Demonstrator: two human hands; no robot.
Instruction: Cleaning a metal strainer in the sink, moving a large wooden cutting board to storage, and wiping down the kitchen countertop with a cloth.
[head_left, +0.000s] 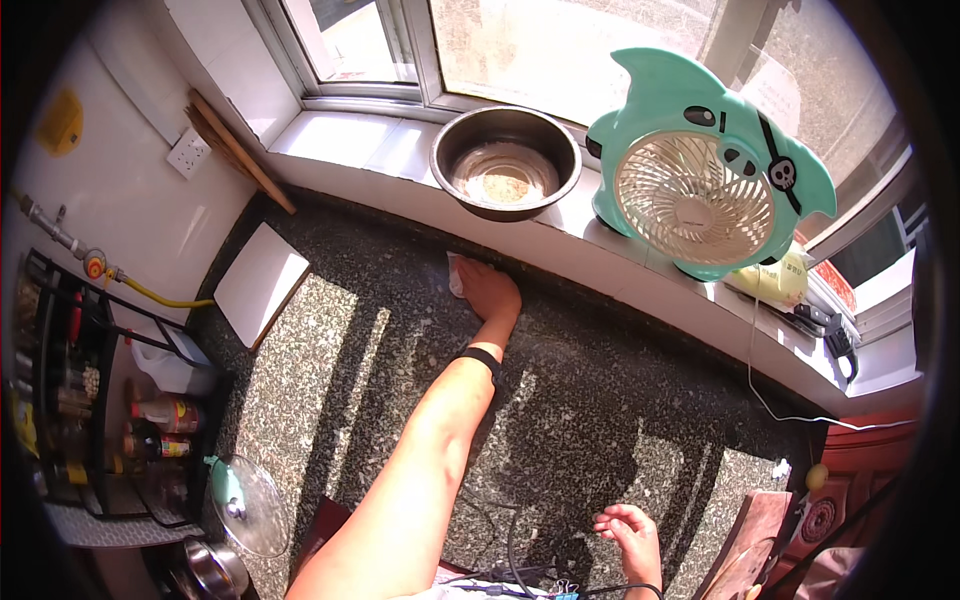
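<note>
My left hand (487, 289), with a dark band at its wrist, reaches far across the speckled granite countertop (420, 360). It presses a white cloth or tissue (454, 275) against the stone near the foot of the tiled window ledge. My right hand (631, 536) hovers low at the right, near the counter's front edge, fingers loosely curled and nothing in them. Above my left hand, on the ledge, stands a round metal pot (506, 165) with residue inside.
A teal cartoon fan (697, 180) stands on the ledge, its white cord trailing right. Left are a white board (261, 285), a glass lid (247, 504), a yellow gas hose (165, 297) and a bottle rack (112, 330). A wooden board (750, 536) lies lower right.
</note>
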